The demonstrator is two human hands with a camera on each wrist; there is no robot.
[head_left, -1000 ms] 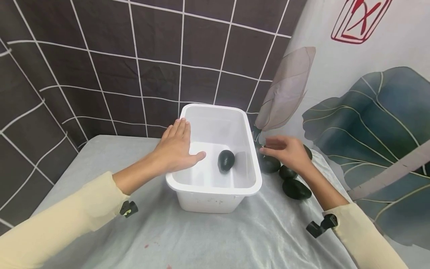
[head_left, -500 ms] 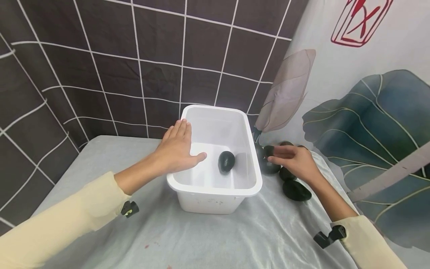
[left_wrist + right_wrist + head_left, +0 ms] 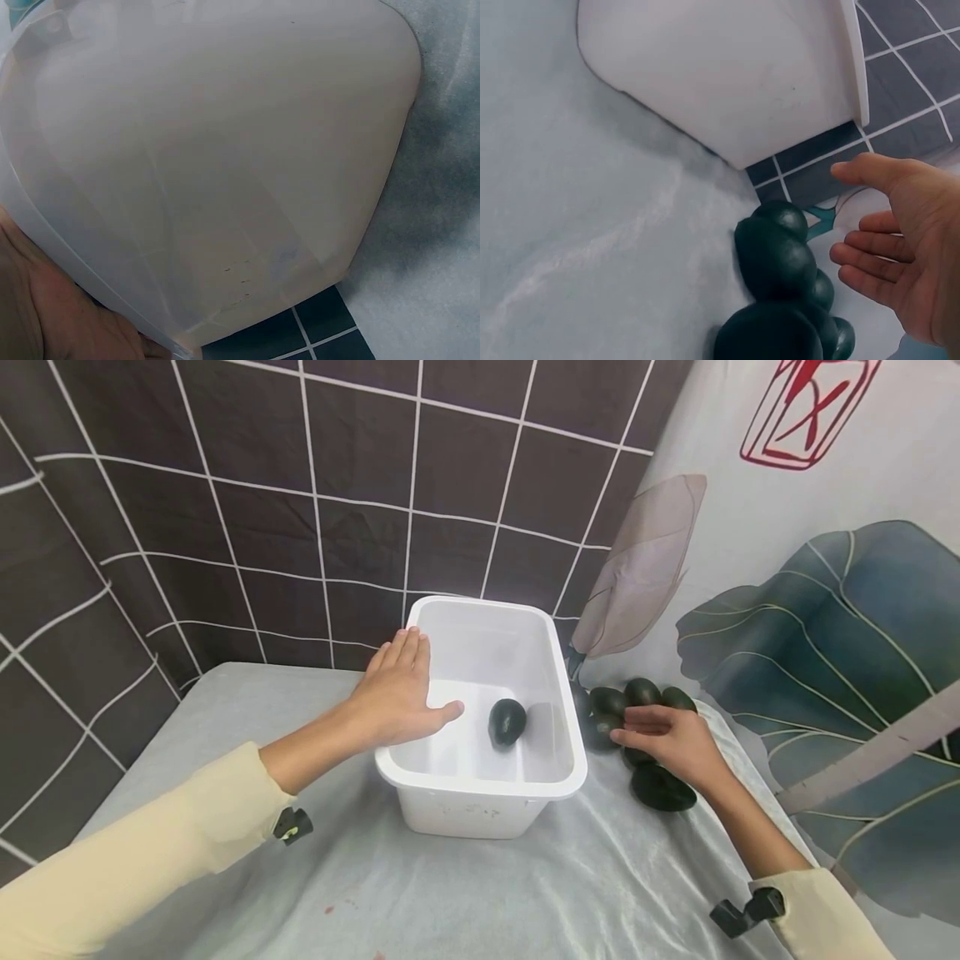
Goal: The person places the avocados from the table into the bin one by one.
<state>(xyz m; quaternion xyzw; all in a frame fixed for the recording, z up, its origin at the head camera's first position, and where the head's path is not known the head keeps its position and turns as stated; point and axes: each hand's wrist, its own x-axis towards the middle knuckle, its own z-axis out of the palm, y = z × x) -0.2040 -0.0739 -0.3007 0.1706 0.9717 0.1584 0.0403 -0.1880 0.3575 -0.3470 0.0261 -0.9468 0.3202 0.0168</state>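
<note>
A white plastic tub [image 3: 480, 789] stands on the cloth-covered table with one dark green avocado [image 3: 507, 722] lying on its floor. My left hand [image 3: 393, 697] rests flat on the tub's left rim, fingers straight and thumb reaching over the inside; in the left wrist view its palm [image 3: 52, 307] meets the rim. To the right of the tub, my right hand [image 3: 675, 743] hovers over a cluster of avocados [image 3: 663, 787], fingers extended and loosely bent. Nothing is in that hand; the right wrist view shows the bare palm [image 3: 922, 247] beside the piled avocados [image 3: 776, 259]. It partly covers some of them in the head view.
A grey satiny cloth [image 3: 465, 893] with wrinkles covers the table. Behind the tub hangs a dark cloth with a white grid [image 3: 360, 535]. On the right, a pale cloth printed with large blue-green leaves [image 3: 825, 635] borders the table beside the avocados.
My right hand has shifted to the right and slightly nearer me, uncovering several avocados at the back of the cluster. The left hand keeps its place on the rim.
</note>
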